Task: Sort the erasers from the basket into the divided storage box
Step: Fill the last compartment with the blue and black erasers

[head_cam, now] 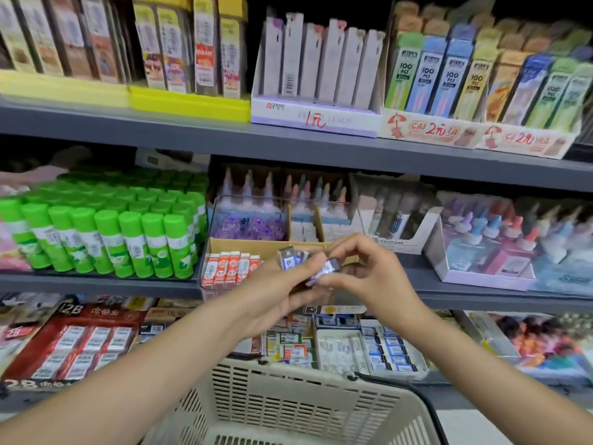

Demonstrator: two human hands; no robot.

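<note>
Grey shelves (288,146) filled the view, stocked with green glue sticks (106,239) to the left and boxed pencil leads (321,69) above. On the middle shelf stood the clear box (205,268), split by cardboard dividers; its front-left compartment held a row of red-and-white erasers (229,268) standing on end, while the compartment behind them looked bare as far as could be seen. Low in the frame sat the cream slatted basket (288,406), its inside mostly out of view, so what remained in it could not be told. Both hands met just in front of the box. The left hand (279,293) cradled a small stack of blue-wrapped erasers (290,258) against its curled fingers; the right hand (362,271) pinched one more blue eraser (324,268) between thumb and forefinger, touching the stack — whether it was being pulled off or pressed on was unclear. These erasers looked light, stiff little blocks, but their glossy wrap would likely be slippery, so a pinch across the two broad faces should hold best, with each set down on end in its own compartment, apart from the red ones.
</note>
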